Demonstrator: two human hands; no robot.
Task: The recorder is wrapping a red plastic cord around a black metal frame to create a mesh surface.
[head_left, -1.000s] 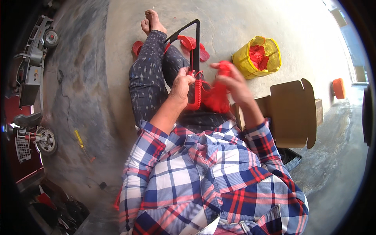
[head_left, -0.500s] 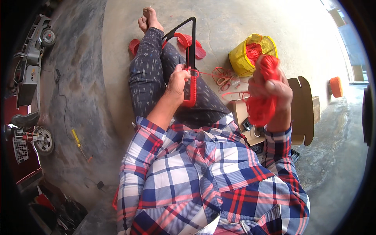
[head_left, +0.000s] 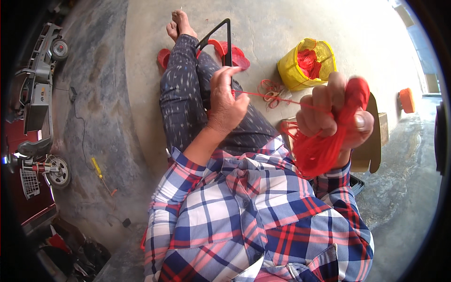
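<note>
A person in a plaid shirt (head_left: pixel 244 202) and dark patterned trousers (head_left: pixel 176 101) sits on a bare concrete floor (head_left: pixel 145 94), working with red cord. From where I stand, the left hand (head_left: pixel 227 107) is at a black frame (head_left: pixel 229 44) that leans up over the lap, its fingers bent around the frame and its thumb standing off from the forefinger. The right hand (head_left: pixel 336 110), well apart at the person's right, is clamped on a loose red bundle (head_left: pixel 319 155), its fingers curled tight and its loops hanging below the fist.

One red strand (head_left: pixel 275 97) runs taut between the two hands — straight across the floor behind it. Beyond it, scissors (head_left: pixel 272 95) lie near a yellow basket (head_left: pixel 287 71) with more red material (head_left: pixel 308 63) inside. A cardboard box (head_left: pixel 373 155) stands at the person's right, partly hidden by the raised forearm. Past it sits an orange object (head_left: pixel 407 101).

Red footwear (head_left: pixel 240 58) lies by the legs; one foot (head_left: pixel 184 24) is bare. Off to the left — a yellow-handled tool (head_left: pixel 97 168) on the concrete, near parked wheeled machinery (head_left: pixel 38 96).
</note>
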